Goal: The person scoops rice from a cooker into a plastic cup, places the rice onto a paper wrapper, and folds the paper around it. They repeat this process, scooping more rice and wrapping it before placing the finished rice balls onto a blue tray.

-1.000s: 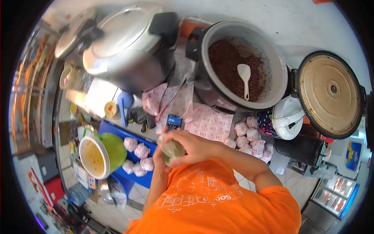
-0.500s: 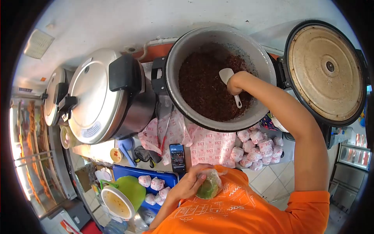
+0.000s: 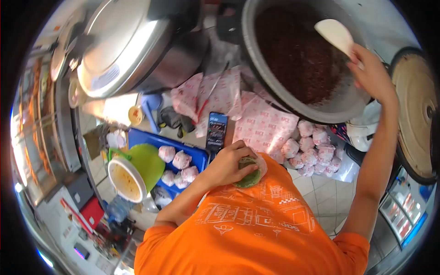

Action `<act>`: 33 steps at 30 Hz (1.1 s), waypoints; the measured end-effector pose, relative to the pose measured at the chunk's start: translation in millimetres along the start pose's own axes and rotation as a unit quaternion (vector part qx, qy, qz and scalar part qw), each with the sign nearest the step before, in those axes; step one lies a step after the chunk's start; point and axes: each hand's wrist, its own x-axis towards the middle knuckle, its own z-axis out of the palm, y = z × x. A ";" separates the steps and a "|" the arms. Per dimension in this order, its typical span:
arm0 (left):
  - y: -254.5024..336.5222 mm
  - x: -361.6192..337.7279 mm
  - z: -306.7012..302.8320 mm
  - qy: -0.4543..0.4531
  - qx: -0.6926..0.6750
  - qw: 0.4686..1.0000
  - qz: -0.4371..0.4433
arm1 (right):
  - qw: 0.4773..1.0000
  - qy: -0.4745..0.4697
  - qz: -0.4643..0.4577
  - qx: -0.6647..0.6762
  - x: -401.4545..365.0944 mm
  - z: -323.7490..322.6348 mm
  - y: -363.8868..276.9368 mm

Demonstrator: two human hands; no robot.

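My right hand is closed around the handle of a white paddle, raised over the right side of a large pot of dark reddish-brown grains. Against the orange shirt, my left hand grips a small clear cup or bag with green contents; its exact shape is partly hidden by the fingers. Pink-and-white printed paper lies below the pot, beside a phone. Several wrapped bundles are heaped to the right of the paper.
Closed metal cookers stand at the upper left. A blue tray holds more wrapped bundles, near a white bucket and a green lid-like sheet. An open round lid is at far right. Scissors or tongs with red handles lie on paper.
The view has shifted, so the pot appears higher and further right. My right hand has lifted the paddle off the grains, its blade now pointing up and left. My left hand still holds the green-filled item.
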 end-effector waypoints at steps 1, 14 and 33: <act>-1.2 -3.7 -2.5 0.010 0.000 1.000 -0.012 | 0.998 0.024 -0.002 0.065 -20.7 -1.2 -1.5; 1.1 -69.1 -21.5 -0.074 -0.122 0.985 -0.092 | 0.913 0.036 0.030 0.405 -204.0 57.4 45.8; 129.7 307.3 -123.6 -0.026 0.675 0.657 0.335 | 0.839 0.011 0.066 0.540 -255.3 94.0 65.7</act>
